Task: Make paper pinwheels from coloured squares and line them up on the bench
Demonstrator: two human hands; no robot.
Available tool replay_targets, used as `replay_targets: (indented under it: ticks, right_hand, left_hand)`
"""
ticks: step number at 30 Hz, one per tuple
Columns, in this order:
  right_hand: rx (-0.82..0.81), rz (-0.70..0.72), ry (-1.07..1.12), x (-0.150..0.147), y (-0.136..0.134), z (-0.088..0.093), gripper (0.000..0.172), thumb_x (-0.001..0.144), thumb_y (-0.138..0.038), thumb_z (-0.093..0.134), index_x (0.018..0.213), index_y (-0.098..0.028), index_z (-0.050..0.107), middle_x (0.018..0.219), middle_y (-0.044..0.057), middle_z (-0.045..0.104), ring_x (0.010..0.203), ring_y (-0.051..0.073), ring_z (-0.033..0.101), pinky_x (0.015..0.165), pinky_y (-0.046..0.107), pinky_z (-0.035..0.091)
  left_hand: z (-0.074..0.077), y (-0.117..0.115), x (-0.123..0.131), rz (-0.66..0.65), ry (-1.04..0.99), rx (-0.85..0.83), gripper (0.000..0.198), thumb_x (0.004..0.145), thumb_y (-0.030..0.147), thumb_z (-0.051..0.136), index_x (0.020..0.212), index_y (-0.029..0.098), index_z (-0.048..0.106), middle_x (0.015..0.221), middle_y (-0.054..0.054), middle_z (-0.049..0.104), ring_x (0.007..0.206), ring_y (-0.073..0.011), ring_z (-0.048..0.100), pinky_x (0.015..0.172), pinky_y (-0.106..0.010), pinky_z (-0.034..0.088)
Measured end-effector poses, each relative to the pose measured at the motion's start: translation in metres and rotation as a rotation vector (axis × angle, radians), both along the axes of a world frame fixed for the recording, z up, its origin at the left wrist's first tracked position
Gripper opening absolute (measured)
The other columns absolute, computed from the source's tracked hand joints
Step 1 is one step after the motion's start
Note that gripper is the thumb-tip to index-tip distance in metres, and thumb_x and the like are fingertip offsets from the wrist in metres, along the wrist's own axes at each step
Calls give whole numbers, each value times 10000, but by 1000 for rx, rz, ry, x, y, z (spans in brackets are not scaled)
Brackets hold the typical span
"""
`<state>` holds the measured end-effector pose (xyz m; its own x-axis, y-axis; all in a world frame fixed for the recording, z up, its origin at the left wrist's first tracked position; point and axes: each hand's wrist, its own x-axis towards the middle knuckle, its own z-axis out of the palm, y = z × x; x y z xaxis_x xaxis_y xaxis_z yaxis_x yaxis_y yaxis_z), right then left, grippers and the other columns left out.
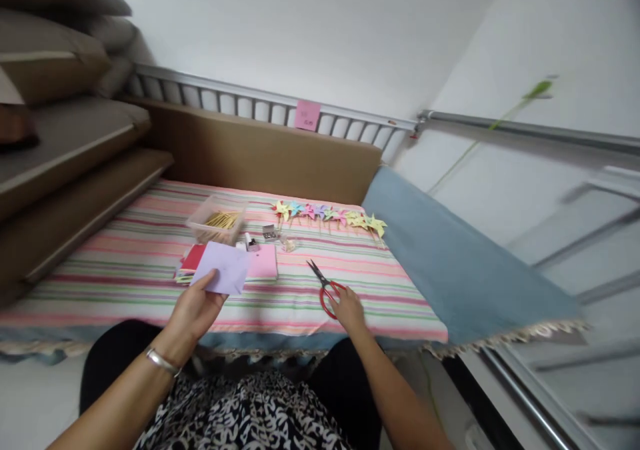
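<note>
My left hand (pixel 199 309) pinches a light purple square of paper (pixel 223 267) between thumb and fingers, above the striped cloth. Faint crease lines show on the sheet. Partly beneath it lie a stack of coloured papers with red on top (pixel 193 257) and a pink pad (pixel 263 262). My right hand (pixel 349 309) has its fingers at the red handles of a pair of scissors (pixel 327 287). The scissors' dark blades are slightly apart and point away from me to the left. A row of paper pinwheels on sticks (pixel 320 213) lies farther back.
A clear plastic box (pixel 197 218) holds several thin wooden sticks (pixel 221 220). Near it are a small bottle (pixel 251 242), a small grey case (pixel 269 232) and a little clear container (pixel 289 243). Brown cushions (pixel 65 137) are piled at left; a brown panel (pixel 260 147) stands behind.
</note>
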<state>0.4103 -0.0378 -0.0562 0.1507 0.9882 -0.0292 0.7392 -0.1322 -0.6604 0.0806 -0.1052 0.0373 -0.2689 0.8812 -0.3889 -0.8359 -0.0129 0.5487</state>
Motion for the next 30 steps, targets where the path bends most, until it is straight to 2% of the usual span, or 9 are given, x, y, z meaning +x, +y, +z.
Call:
replay_targets:
  ticks: [3, 7, 13, 17, 20, 22, 24, 27, 30]
  right_hand:
    - [26, 28, -169, 8, -4, -19, 425, 796, -169, 542, 1217, -127, 582, 1287, 194, 533, 1273, 337, 391, 1080, 455, 209]
    - [42, 59, -298, -5, -3, -32, 431, 800, -93, 477, 1217, -93, 590, 1188, 226, 581, 1191, 341, 468, 1037, 440, 257]
    - [10, 7, -254, -2, 11, -24, 592, 673, -73, 551, 1264, -115, 537, 1096, 191, 616, 1050, 306, 571, 905, 397, 388]
    - [-32, 5, -96, -6, -4, -18, 591, 678, -166, 582, 1263, -168, 499, 972, 106, 643, 872, 237, 625, 742, 322, 461]
    - [-55, 24, 154, -24, -35, -2, 547, 792, -370, 514, 1303, -204, 407, 716, 1, 579, 536, 157, 550, 485, 258, 408]
    - [-96, 74, 723, -43, -61, 18, 567, 773, -462, 552, 1268, -237, 392, 626, -55, 484, 422, 111, 426, 405, 222, 312]
    - [-189, 240, 998, -65, -85, 45, 505, 772, -475, 585, 1190, -228, 444, 592, -71, 449, 393, 83, 364, 391, 210, 285]
    - [-247, 460, 917, -97, -108, 77, 465, 722, -350, 668, 1132, -222, 488, 708, -14, 597, 508, 116, 526, 477, 232, 392]
    - [-262, 570, 769, -119, -119, 89, 487, 691, -236, 669, 1148, -237, 502, 749, 0, 649, 705, 170, 625, 663, 287, 474]
  left_hand:
    - [13, -1, -10, 41, -15, 18, 393, 858, 33, 477, 1227, 133, 569, 1023, -135, 722, 801, -189, 709, 693, -292, 603]
    - [24, -2, -15, 51, -12, 48, 327, 854, 38, 485, 1159, 98, 588, 1001, -143, 723, 808, -198, 704, 706, -308, 595]
    - [30, 0, -14, 20, 40, 36, 197, 838, 81, 536, 991, 135, 648, 936, -95, 731, 711, -178, 686, 584, -273, 570]
    - [29, 4, -16, 48, 77, 23, 210, 839, 100, 546, 1020, 140, 645, 987, -103, 722, 724, -176, 676, 591, -274, 561]
    - [29, 6, -16, 53, 92, 26, 219, 846, 116, 544, 1039, 141, 643, 1024, -99, 716, 755, -182, 675, 606, -267, 554]
    - [29, 8, -14, 36, 92, 33, 233, 844, 119, 547, 1056, 138, 642, 1046, -105, 711, 774, -188, 677, 612, -271, 558]
    - [30, 8, -11, 19, 78, 45, 257, 832, 112, 560, 1075, 135, 639, 1062, -119, 705, 784, -192, 680, 608, -274, 562]
    - [32, 6, -6, -2, 44, 83, 302, 817, 93, 570, 1110, 138, 633, 1053, -121, 707, 787, -196, 686, 608, -278, 570]
    - [35, 1, -4, -15, 56, 98, 281, 815, 74, 564, 1080, 118, 645, 1000, -110, 721, 752, -186, 685, 597, -271, 574]
